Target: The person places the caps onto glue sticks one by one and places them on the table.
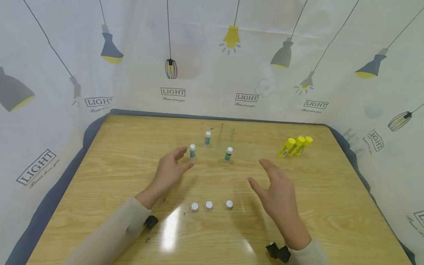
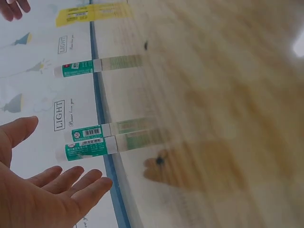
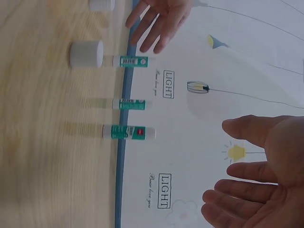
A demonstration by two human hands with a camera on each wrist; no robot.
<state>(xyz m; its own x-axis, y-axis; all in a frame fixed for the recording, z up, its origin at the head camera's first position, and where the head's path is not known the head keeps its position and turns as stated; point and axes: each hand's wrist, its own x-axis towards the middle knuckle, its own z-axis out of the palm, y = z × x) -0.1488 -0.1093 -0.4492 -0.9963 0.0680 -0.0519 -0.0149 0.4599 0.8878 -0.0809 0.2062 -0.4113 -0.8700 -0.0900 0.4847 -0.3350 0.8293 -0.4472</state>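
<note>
Three green-and-white glue sticks stand upright on the table: a left one point(image 1: 192, 151), a rear one point(image 1: 207, 138) and a right one point(image 1: 228, 154). My left hand point(image 1: 170, 167) is beside the left glue stick, its thumb and fingers spread; the left wrist view shows the palm point(image 2: 38, 199) holding nothing. My right hand point(image 1: 278, 189) hovers to the right of the sticks, fingers apart, with nothing in it, as the right wrist view also shows. Closer to me, three small white cap-like cylinders point(image 1: 209, 205) stand in a loose row between the forearms.
Three yellow glue sticks point(image 1: 296, 146) stand close together at the back right. The wooden table point(image 1: 132, 136) is bordered by a dark blue edge and a white curtain point(image 1: 205, 48) printed with lamps. Dark wrist devices point(image 1: 278, 253) sit at both cuffs.
</note>
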